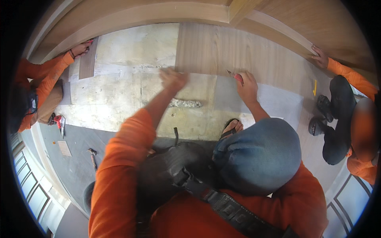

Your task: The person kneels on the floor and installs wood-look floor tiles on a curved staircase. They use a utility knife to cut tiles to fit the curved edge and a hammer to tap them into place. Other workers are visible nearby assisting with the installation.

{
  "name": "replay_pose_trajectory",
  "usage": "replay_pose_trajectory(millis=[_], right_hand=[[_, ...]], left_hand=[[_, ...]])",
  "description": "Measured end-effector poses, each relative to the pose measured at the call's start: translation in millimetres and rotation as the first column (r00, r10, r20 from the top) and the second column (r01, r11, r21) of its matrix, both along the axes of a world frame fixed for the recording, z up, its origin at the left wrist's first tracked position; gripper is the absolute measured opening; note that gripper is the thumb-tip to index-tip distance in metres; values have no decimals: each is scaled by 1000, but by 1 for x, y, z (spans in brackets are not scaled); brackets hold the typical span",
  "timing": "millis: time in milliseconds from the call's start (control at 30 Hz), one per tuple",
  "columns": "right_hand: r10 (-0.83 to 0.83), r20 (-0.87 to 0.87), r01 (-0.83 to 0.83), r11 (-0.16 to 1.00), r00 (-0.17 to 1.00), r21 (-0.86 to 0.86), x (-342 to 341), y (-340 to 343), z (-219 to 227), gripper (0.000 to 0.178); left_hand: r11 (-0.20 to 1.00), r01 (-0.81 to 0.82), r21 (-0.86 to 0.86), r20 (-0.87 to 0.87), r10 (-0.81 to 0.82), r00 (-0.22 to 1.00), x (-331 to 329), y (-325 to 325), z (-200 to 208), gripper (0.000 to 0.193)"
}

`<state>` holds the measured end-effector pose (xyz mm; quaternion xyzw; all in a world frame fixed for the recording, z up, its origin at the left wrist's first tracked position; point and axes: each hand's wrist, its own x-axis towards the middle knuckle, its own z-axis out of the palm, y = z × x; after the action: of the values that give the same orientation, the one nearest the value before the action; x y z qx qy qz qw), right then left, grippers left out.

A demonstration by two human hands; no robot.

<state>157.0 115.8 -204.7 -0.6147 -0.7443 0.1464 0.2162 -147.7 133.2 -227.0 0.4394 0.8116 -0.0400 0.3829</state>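
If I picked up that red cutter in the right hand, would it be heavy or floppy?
The red cutter would probably feel light, being small beside the right hand. It looks stiff, sticking out straight with no sag. Its narrow, pointed tip may be sharp or fragile.

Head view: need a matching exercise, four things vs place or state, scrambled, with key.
Things
1. Red-handled knife
2. Hammer
3. Person's left hand
4. Thin yellow object

Places and states
A. Motion-blurred, near the edge of the wood-grain flooring
B. Near a co-worker's dark shoes, at picture right
C. On the grey floor, at picture left
D. Held in the person's right hand

Pairs: 1-D, 2-C, 3-A, 4-B
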Motion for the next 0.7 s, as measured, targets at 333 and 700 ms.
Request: replay_pose_trajectory(millis=[333, 700], right_hand=[[152, -115, -147, 988, 982, 51, 25, -9, -2, 20], [328, -314, -298, 944, 891, 141, -46, 68, 74, 17]], left_hand=[[862, -501, 77, 151, 486, 861, 32, 40, 11, 81], [909, -412, -60, 742, 317, 591, -37, 34, 27, 59]])
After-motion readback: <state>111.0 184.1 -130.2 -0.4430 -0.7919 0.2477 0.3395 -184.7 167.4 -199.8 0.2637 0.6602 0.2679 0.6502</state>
